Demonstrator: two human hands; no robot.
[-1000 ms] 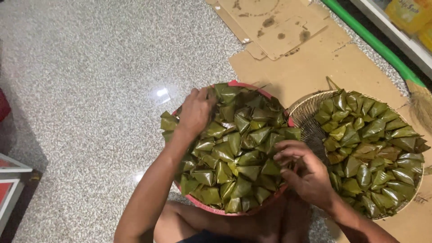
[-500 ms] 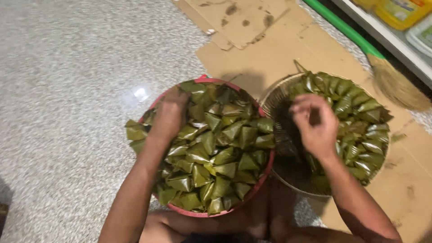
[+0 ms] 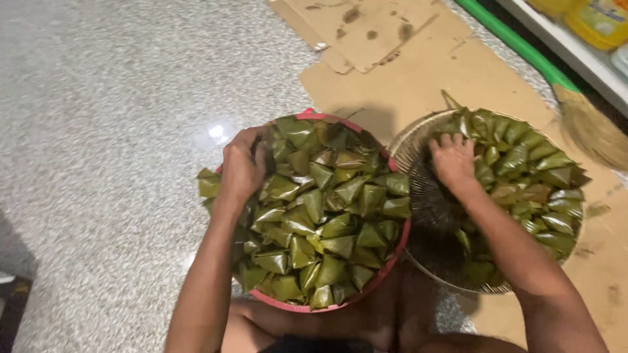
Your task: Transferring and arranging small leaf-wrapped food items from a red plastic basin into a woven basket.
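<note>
A red round basin on the floor is heaped with green leaf-wrapped triangular parcels. My left hand lies curled over the parcels at the basin's left rim; what its fingers grip is hidden. To the right stands a round wire basket, its far and right side filled with more leaf parcels. My right hand is palm down inside the basket, fingers bent onto a parcel at the edge of that pile. The basket's near-left part shows bare mesh.
Both containers stand partly on flattened cardboard sheets over a speckled stone floor. A broom with a green handle lies at the upper right beside a white shelf edge. My knees are just below the basin.
My right hand has gone from the basin's lower right over to the wire basket and lowered onto its parcels. My left hand has stayed at the basin's left rim. The camera view shifted.
</note>
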